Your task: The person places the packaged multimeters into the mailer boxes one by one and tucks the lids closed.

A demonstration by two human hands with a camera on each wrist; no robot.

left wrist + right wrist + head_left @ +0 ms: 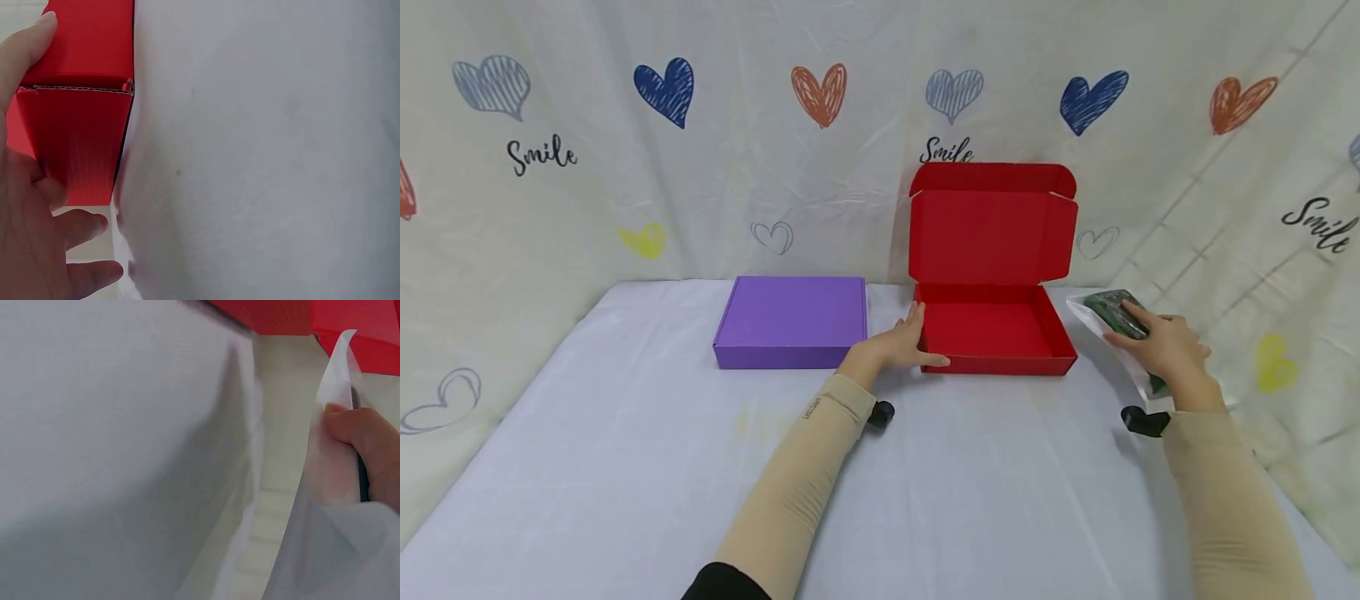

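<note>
A red cardboard box (992, 325) stands on the table with its lid raised, the inside bare. At its front left corner my left hand (898, 342) holds the box, thumb on the front wall and fingers along the left side; the left wrist view shows this corner (81, 137) up close. Off the box's right side, my right hand (1168, 346) grips a flat packet (1112, 308), dark green and shiny on one face with a thin whitish bag or sheet around it. In the right wrist view the thumb presses the whitish sheet (331, 469). The packet's contents cannot be made out.
A closed purple box (797, 312) sits left of the red one. The raised red lid (985, 237) stands before a curtain (722, 192) printed with hearts and "Smile". White cloth (970, 492) covers the table. Black wrist-camera parts (1145, 421) jut out below the hands.
</note>
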